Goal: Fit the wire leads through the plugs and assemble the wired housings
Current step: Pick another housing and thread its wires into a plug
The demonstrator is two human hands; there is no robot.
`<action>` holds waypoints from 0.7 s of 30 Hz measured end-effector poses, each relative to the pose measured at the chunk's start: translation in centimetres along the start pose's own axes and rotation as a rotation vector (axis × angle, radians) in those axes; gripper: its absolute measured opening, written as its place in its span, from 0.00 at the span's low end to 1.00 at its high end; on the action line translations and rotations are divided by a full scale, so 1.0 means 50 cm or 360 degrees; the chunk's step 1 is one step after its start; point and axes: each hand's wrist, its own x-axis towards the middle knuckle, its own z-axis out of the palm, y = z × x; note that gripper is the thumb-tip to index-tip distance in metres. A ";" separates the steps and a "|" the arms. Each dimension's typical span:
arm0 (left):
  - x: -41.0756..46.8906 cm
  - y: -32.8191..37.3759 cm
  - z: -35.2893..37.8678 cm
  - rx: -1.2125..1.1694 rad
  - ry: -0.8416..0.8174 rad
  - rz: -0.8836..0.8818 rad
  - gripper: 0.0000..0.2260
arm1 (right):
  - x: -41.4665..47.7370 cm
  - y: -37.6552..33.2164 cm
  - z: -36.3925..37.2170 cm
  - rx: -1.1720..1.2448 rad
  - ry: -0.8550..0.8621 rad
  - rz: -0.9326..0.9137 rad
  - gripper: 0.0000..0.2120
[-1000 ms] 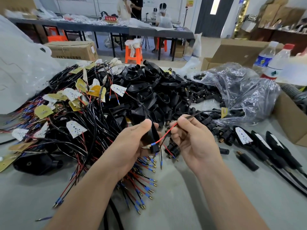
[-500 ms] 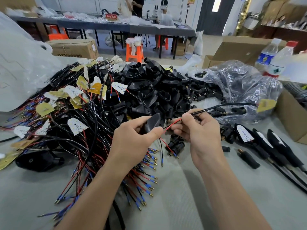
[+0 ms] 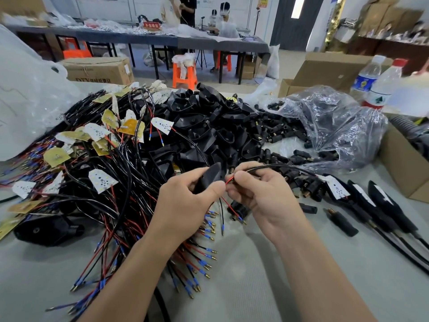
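Right hand (image 3: pixel 262 196) nearer left hand (image 3: pixel 185 205) | red lead (image 3: pixel 229 180) shorter at housing (image 3: pixel 209 176)

Hands (image 3: pixel 188 201): two. Water bottles (image 3: pixel 365 77): two. Finished wired housings (image 3: pixel 336 189) laid at right: three.

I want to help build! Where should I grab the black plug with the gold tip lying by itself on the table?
Pinch the black plug across its thick barrel, coming down from above. It lies flat on the table with bare surface along both long sides, so fingers likely fit there. The thin gold tip at its far end looks too small to hold well.
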 end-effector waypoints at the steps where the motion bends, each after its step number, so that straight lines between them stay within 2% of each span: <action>1: 0.000 0.004 0.000 -0.0086 -0.0001 -0.0021 0.05 | -0.001 0.001 0.001 -0.0077 0.0006 -0.0037 0.06; 4: -0.001 0.003 0.003 -0.0316 -0.0050 -0.0059 0.11 | -0.005 0.007 0.009 -0.0295 -0.0057 -0.0118 0.04; 7: 0.000 0.005 0.002 -0.0410 -0.0071 -0.0122 0.08 | -0.007 0.010 0.016 -0.0347 -0.0109 -0.0120 0.06; 11: 0.001 -0.005 0.001 -0.0143 0.0028 -0.0176 0.04 | 0.000 0.007 0.011 -0.0209 0.0205 -0.0213 0.09; 13: -0.004 -0.007 0.005 -0.0056 -0.0017 -0.0191 0.12 | 0.006 0.001 0.003 -0.0040 0.0384 -0.0228 0.10; 15: -0.004 -0.007 0.008 -0.0066 -0.0022 -0.0201 0.12 | 0.009 -0.004 -0.004 0.0081 0.0464 -0.0186 0.11; 18: -0.002 -0.005 0.008 -0.0176 0.0007 -0.0224 0.13 | 0.008 -0.001 -0.001 0.0131 0.0382 -0.0128 0.07; 21: 0.000 0.003 0.007 -0.0313 0.0005 -0.0227 0.05 | 0.004 0.006 0.006 0.0029 0.0240 -0.0168 0.06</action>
